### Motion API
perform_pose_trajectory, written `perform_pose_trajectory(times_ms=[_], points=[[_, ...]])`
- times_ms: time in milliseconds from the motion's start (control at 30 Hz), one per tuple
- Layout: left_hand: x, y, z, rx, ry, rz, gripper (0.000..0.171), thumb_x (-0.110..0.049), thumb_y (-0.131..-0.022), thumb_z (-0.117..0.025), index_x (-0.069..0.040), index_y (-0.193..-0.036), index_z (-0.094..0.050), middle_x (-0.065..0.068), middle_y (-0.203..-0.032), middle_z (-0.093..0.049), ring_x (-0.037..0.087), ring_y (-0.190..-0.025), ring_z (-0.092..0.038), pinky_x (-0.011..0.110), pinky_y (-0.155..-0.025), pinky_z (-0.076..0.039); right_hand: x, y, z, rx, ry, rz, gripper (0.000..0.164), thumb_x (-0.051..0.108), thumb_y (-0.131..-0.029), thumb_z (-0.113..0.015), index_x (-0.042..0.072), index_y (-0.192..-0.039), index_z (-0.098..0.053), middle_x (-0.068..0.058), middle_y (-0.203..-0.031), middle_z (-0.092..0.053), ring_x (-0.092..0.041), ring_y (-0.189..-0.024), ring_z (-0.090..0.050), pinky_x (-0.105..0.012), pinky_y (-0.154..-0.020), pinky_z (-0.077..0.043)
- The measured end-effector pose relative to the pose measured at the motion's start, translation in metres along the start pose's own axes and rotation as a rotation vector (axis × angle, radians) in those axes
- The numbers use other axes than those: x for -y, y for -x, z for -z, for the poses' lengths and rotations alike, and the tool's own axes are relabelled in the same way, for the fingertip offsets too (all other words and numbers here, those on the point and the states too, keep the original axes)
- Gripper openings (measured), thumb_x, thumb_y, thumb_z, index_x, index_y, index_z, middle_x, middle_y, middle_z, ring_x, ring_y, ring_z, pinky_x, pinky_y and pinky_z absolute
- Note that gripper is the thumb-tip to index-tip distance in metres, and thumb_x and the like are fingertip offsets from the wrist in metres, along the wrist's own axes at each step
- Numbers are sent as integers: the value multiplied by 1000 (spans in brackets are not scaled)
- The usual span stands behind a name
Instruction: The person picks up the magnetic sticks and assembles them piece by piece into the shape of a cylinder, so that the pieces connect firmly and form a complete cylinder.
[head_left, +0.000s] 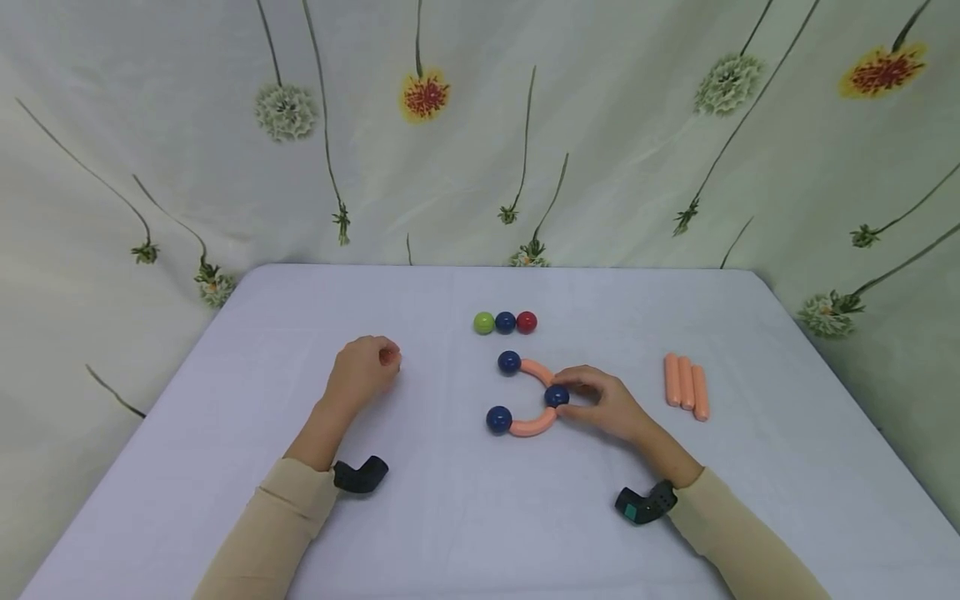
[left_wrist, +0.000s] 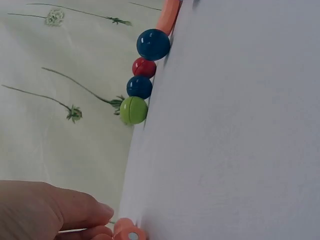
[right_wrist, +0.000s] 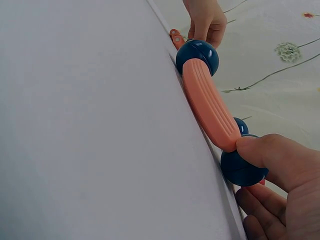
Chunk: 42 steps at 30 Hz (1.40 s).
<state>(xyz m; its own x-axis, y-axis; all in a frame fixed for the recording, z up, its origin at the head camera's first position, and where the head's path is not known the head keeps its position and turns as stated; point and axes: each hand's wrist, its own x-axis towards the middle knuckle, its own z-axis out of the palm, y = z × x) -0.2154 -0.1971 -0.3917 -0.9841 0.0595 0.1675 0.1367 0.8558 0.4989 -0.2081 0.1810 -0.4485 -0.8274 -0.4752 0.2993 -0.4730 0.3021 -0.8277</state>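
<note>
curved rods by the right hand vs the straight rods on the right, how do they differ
The curved rods bend in arcs; the straight rods don't. Each of the curved rods meets a blue ball; the straight rods lie side by side, touching no balls. Both are orange.

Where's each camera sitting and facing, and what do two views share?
Head: worn on the head, facing forward and down at the pale cloth-covered table; left hand, right hand and beige sleeves show.
Left wrist: on that wrist, facing toward a glossy green ball; part of the left hand shows.
Right wrist: on that wrist, facing a ribbed salmon curved rod; both hands show.
Head and left wrist share the green ball.
</note>
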Motion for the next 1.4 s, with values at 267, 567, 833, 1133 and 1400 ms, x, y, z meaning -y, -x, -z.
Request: perform_pose_trajectory(times_ms=[267, 567, 833, 1133, 1400], points=[[4, -1, 5, 62, 20, 86, 28, -20, -96, -62, 5, -107, -67, 9, -82, -66, 26, -79, -62, 42, -74, -48, 16, -1, -3, -7, 43, -35, 39, -4, -79, -76, -5, -116, -65, -17, -117, -65, -32, -111, -58, -46, -94, -46], [2, -3, 1, 99, -64, 68, 30, -13, -90, -65, 8, -111, -66, 17, -93, -66, 32, -85, -60, 45, -78, -48, 9, -1, -3, -19, 52, -15, 39, -3, -79, -77, -3, -117, -66, -16, -117, -65, -31, -111, -58, -39, -94, -47], [5, -3, -10, -3, -143, -9, 33, -25, -92, -64, 7, -92, -71, 16, -83, -69, 38, -87, -61, 49, -76, -49, 1, 0, -2, -23, 56, -29, 39, 10, -80, -79, 6, -117, -68, -8, -118, -66, -21, -110, -59, -33, -92, -46], [-3, 0, -8, -27, -151, -43, 32, -27, -92, -63, 2, -85, -72, 7, -71, -65, 31, -81, -61, 46, -76, -49, 2, 0, -1, -18, 40, -57, 39, 9, -80, -80, 6, -118, -68, -7, -119, -66, -22, -112, -58, -35, -94, -46], [-21, 0, -15, 18, -95, -35, 24, -24, -88, -69, 0, -92, -72, 4, -74, -63, 20, -67, -57, 36, -64, -47, 8, 0, 0, -10, 40, -40, 39, 0, -80, -77, -2, -117, -66, -15, -118, -65, -31, -112, -58, -40, -94, -46]])
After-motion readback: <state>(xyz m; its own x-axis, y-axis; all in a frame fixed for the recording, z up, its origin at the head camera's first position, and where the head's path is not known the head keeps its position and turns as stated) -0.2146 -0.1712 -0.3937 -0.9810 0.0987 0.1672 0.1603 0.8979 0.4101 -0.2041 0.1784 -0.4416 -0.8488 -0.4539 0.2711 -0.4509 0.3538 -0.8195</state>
